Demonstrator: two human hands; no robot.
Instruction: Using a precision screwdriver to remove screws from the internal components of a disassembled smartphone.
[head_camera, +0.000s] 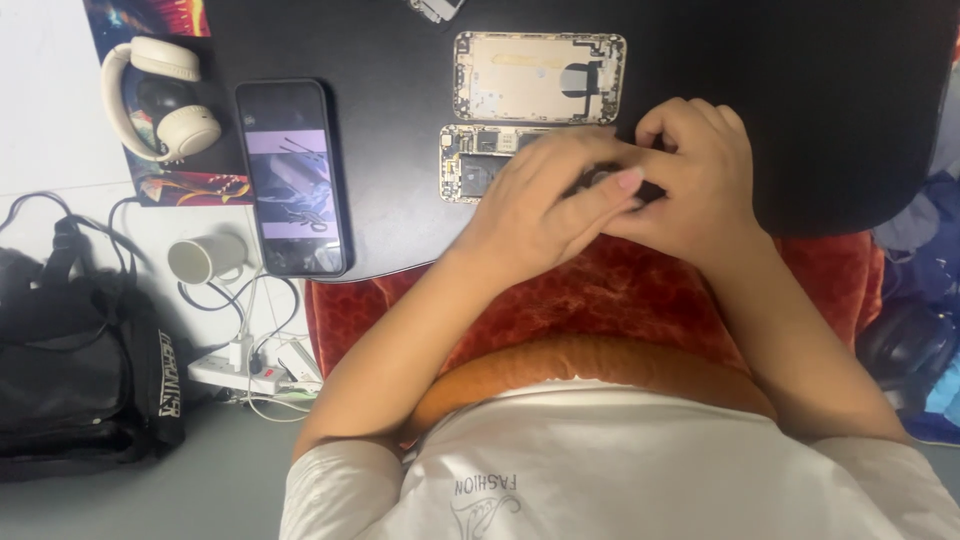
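Note:
My left hand (545, 195) and my right hand (695, 180) meet over the near half of an opened phone (470, 165) on the black desk (800, 90). The fingers of both pinch a small dark part (600, 178) between them; what it is I cannot tell. The hands hide most of that phone half, whose circuit boards show at its left end. Just beyond lies the phone's other half, a gold-edged rear shell (540, 77), untouched.
A working phone (292, 178) with a lit picture lies at the desk's left edge. Cream headphones (160, 95) rest on a colourful mat. Below are a white cup (205, 258), a power strip with cables (245, 372), and a black bag (80, 370). A red cushion (620, 290) lies on my lap.

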